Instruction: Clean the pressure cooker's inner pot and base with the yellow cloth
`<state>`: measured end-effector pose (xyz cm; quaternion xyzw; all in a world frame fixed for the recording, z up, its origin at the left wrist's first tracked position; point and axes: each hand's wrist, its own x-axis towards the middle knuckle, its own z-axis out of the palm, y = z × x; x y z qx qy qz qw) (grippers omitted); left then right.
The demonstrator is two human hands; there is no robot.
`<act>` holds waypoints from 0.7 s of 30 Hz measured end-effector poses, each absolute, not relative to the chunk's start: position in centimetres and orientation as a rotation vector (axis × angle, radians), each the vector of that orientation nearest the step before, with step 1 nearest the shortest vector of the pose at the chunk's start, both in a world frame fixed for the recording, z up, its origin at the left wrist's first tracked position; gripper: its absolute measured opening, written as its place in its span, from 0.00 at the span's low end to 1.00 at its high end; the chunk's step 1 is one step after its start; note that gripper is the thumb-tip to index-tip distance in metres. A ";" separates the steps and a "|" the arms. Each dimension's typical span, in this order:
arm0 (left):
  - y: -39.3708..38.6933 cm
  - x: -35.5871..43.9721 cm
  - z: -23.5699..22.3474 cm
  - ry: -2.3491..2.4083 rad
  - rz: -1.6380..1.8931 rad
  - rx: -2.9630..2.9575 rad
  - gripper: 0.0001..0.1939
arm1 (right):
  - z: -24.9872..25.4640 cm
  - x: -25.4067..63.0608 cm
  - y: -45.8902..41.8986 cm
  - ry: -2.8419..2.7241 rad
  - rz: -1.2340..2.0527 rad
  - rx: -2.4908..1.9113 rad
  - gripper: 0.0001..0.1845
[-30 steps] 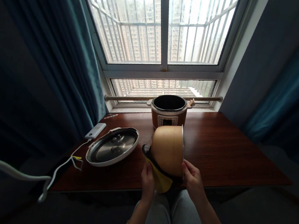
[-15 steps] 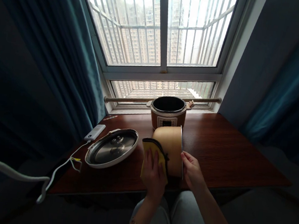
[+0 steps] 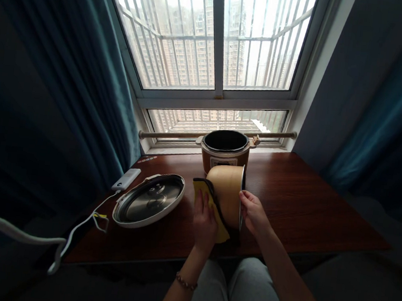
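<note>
A tan inner pot [image 3: 228, 187] lies tipped on its side over the wooden table [image 3: 296, 199], its mouth facing right. My right hand [image 3: 252, 212] grips the pot's metal rim. My left hand [image 3: 203, 220] presses a yellow cloth with a dark edge [image 3: 213, 204] flat against the pot's outer base and side, fingers stretched over the cloth. Behind the pot stands the brown cooker body [image 3: 225, 150], open and without its lid.
The cooker's lid [image 3: 148, 201] lies upside down at the left of the table. A white power bank [image 3: 126, 179] with a white cable [image 3: 81, 226] sits at the far left. Teal curtains hang on both sides of the window. My knees are under the front edge.
My left hand has brought the cloth up from under the pot onto its outer side. The pot has moved slightly away from me and turned more upright on its side.
</note>
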<state>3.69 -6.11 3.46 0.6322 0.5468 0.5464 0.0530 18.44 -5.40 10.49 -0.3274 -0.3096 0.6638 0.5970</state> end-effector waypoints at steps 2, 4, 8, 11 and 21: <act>-5.9 3.0 3.3 1.596 1.625 1.655 0.21 | 10.4 18.4 -5.0 -0.698 1.520 -0.780 0.13; -5.9 2.6 3.0 1.556 1.564 1.469 0.20 | 10.5 18.4 -4.8 -0.680 1.504 -0.792 0.13; -6.5 2.6 2.5 1.564 1.576 1.399 0.20 | 11.2 18.5 -4.6 -0.662 1.500 -0.795 0.13; -7.1 3.2 2.7 1.603 1.658 1.537 0.21 | 11.7 18.6 -4.6 -0.658 1.506 -0.818 0.13; -9.0 7.0 3.2 1.521 1.393 2.643 0.27 | 12.6 18.5 -3.1 -0.654 1.513 -0.874 0.11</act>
